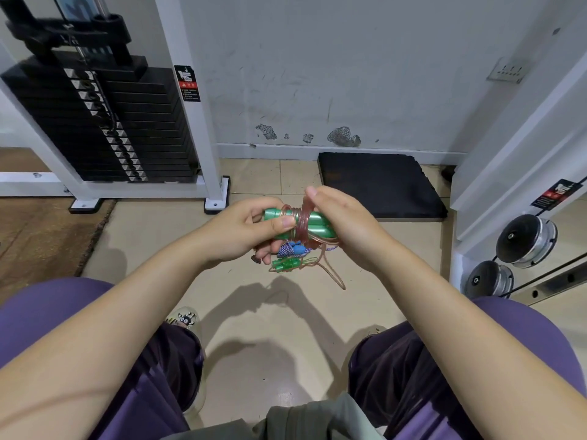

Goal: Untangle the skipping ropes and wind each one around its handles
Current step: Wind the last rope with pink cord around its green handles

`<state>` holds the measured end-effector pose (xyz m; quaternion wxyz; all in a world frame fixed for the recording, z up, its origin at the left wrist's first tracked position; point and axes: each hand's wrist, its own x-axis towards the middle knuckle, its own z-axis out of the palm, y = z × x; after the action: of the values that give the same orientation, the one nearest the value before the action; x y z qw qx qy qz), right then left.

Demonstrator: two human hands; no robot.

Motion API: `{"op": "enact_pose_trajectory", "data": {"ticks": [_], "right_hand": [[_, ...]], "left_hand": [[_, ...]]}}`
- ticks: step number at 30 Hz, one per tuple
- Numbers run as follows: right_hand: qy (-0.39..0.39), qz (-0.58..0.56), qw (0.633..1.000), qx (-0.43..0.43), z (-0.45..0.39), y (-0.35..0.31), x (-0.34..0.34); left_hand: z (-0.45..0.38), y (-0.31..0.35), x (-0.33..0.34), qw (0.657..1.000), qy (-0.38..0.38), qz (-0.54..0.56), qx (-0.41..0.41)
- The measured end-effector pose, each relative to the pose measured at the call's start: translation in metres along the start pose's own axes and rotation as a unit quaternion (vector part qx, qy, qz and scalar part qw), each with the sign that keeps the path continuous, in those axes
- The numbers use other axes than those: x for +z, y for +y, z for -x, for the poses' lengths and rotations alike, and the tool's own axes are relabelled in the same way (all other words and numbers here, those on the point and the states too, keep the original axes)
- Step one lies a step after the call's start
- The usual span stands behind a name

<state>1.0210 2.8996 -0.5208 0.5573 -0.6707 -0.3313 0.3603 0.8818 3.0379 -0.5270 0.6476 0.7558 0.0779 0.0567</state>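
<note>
We have the pair of green handles held side by side in mid-air, above the tiled floor, between our two hands and roughly centre of view. Translucent pink rope is coiled in several turns around the middle of the handles; a loose tail of it loops down and to the right below them.

Our left hand grips the left end of the handles, thumb pressed on top just beside the coils, fingers curled underneath. Our right hand covers the right end, fingers bent over the top with the pink rope caught at the fingertips above the coil; palm side is hidden, so we can't tell how firm that grasp is.

Just below the handles, near our left fingers, hang a blue-and-white braided rope with a blue handle and smaller green handles, bunched together; whether they're tangled with the pink tail isn't clear.

Both forearms reach in from the near corners, wrists angled inward. Weight stack far left, black mat far right.
</note>
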Motion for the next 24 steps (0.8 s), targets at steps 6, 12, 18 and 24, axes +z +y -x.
{"op": "enact_pose_trajectory", "data": {"ticks": [6, 12, 18, 24], "right_hand": [[-0.132, -0.195, 0.972, 0.028, -0.002, 0.004, -0.003], [-0.116, -0.121, 0.986, 0.020, 0.001, 0.010, 0.017], [-0.088, -0.020, 0.995, 0.033, 0.004, 0.010, 0.027], [-0.050, 0.109, 0.992, 0.037, 0.006, 0.008, 0.030]], "left_hand": [[-0.005, 0.005, 0.000, 0.989, 0.116, 0.092, 0.007], [-0.011, -0.002, -0.001, 0.973, 0.221, 0.065, 0.014], [-0.014, -0.008, -0.006, 0.954, 0.297, 0.017, 0.029], [-0.018, -0.017, -0.020, 0.923, 0.368, -0.113, 0.006]]}}
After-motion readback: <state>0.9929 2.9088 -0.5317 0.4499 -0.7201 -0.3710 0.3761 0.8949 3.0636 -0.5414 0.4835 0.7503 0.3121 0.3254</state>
